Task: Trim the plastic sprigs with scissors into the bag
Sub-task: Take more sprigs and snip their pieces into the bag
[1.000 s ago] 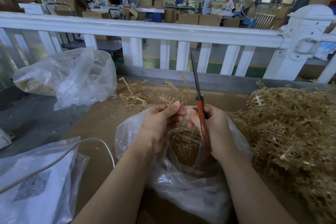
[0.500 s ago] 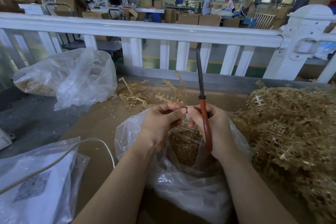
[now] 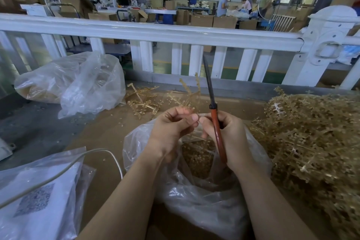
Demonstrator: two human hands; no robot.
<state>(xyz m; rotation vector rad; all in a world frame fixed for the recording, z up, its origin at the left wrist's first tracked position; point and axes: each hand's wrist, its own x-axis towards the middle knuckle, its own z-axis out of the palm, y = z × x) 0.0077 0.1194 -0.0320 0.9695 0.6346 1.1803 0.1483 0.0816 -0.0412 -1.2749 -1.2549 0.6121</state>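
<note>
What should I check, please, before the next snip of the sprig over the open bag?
1. Left hand pinches the sprig: ok.
2. Right hand grips the scissors: ok.
3. Blades point up, away from the fingers: ok.
4. Bag mouth open beneath both hands: ok.
5. Blades placed on the sprig: not ok.
6. Untrimmed pile near the right hand: ok.

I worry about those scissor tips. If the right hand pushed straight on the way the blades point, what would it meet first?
Probably the white railing. The right hand holds the scissors with blades aimed up and away, and their tip already overlaps the fence's posts. The sprig sits just left of that line. Depth is unclear.
</note>
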